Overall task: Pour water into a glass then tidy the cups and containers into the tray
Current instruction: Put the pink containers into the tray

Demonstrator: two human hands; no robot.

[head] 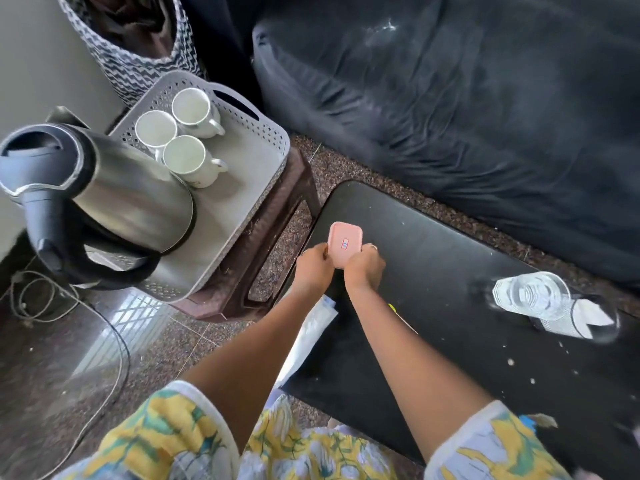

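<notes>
Tray [266, 140] holds three cups [188, 157], kettle [114, 188] (cups look empty)

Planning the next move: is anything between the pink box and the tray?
Nothing visible blocks it. The left hand and right hand hold the pink box; only the wall of the tray lies between. The kettle and cups sit further left, leaving bare tray floor nearby.
</notes>
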